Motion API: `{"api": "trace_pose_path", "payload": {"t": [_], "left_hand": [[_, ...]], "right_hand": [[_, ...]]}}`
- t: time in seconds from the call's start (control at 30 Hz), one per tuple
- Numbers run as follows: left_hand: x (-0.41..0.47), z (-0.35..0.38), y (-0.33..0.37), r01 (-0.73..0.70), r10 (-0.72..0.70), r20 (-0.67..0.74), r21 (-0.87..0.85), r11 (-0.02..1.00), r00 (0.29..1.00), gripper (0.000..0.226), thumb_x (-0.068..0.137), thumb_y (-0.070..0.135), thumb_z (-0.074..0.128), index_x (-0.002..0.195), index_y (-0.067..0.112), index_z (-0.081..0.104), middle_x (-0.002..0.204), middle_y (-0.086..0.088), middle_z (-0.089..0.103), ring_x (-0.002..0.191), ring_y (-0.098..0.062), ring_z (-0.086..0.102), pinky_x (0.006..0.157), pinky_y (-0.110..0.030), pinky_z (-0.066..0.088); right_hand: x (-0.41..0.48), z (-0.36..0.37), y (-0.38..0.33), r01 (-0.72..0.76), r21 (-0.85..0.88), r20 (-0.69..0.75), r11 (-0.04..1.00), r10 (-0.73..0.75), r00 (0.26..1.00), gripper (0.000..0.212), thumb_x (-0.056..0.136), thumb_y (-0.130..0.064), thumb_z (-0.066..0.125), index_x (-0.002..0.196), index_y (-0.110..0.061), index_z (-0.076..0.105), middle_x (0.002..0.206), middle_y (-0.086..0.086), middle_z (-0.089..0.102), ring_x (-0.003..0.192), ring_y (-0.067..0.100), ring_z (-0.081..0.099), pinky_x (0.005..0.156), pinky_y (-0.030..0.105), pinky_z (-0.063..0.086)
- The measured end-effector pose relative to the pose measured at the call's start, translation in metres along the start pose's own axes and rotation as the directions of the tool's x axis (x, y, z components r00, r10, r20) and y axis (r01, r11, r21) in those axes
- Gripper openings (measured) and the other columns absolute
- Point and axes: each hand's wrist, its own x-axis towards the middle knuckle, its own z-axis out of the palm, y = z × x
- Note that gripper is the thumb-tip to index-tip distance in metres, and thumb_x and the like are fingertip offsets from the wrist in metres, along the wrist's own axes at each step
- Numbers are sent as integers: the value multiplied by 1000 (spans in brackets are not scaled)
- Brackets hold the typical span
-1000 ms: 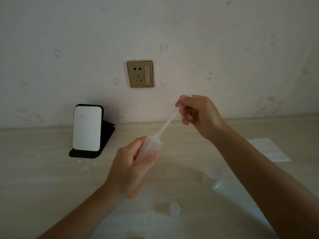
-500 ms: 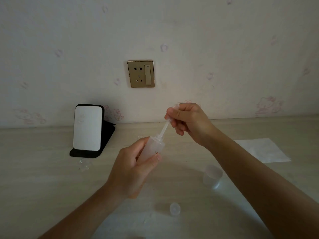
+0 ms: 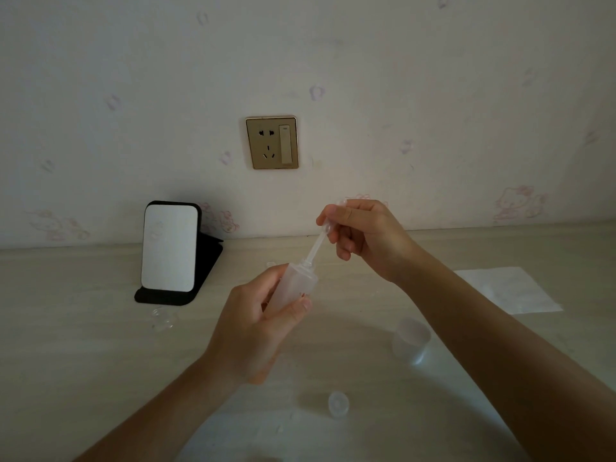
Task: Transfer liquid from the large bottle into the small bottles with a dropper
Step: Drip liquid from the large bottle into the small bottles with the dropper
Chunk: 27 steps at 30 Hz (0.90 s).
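The left hand (image 3: 256, 328) is gripping a pale, translucent plastic bottle (image 3: 295, 285), with fingers and thumb curling round its body. It is holding the bottle tilted above the middle of the pale wood-grain bench (image 3: 83, 361), the neck pointing up and away to the right. The right hand (image 3: 366, 238) is pinching the upper end of a clear, slender plastic dropper (image 3: 316, 246) between thumb and forefinger, the other fingers curling beneath. The dropper is slanting down to the left and its tip is sitting in the bottle's mouth; how deep it is reaching I cannot tell. The two hands are apart, linked only through dropper and bottle.

A frosted, translucent cup-shaped plastic container (image 3: 411, 340) is sitting toward the right edge of the bench, just beside the right forearm. A small round translucent cap (image 3: 338, 403) is lying near the front edge, well apart from both hands. A black folding stand with a white rounded panel (image 3: 170, 248) is leaning near the back edge on the left. Just in front of it a small clear piece (image 3: 163, 320) is lying, too faint to identify. A white sheet of paper (image 3: 510, 290) is lying flat by the right edge. A gold-framed wall socket with a switch (image 3: 271, 142) is showing on the patterned wall above the back edge
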Motion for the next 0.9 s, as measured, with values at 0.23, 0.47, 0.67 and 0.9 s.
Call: {"api": "trace_pose_path", "payload": {"t": [0.23, 0.47, 0.67, 0.9], "left_hand": [[0, -2, 0, 7, -7, -7, -16, 1000, 1000, 33, 85, 50, 69, 117, 39, 72, 79, -5, 68, 71, -30, 64, 60, -45, 50], [4, -4, 1, -2, -1, -45, -66, 998, 999, 37, 84, 47, 72, 120, 38, 72, 86, -4, 73, 78, -30, 67, 65, -39, 52], [3, -3, 6, -54, 38, -112, -147, 988, 993, 37, 84, 44, 75, 120, 39, 69, 98, 9, 76, 88, -11, 73, 74, -17, 54], [-8, 12, 9, -101, 105, 15, -170, 980, 994, 46, 88, 41, 79, 129, 33, 60, 113, 1, 76, 108, -26, 74, 91, -33, 60]], "right_hand": [[2, -4, -3, 6, 122, -109, 992, 7, 994, 22, 94, -20, 67, 80, -7, 77, 67, 8, 59, 47, 13, 42, 47, 27, 42], [6, -23, -6, 68, 349, -430, 935, 95, 898, 25, 96, -22, 69, 75, -9, 72, 60, 4, 53, 45, 12, 38, 45, 25, 36], [7, -44, -10, 152, 413, -547, 898, 111, 829, 18, 97, -21, 65, 83, -9, 65, 62, -2, 54, 45, 9, 39, 45, 22, 36], [7, -41, -8, 163, 363, -585, 918, 88, 806, 19, 97, -20, 67, 82, -8, 67, 59, -1, 54, 44, 9, 41, 43, 23, 39]]}}
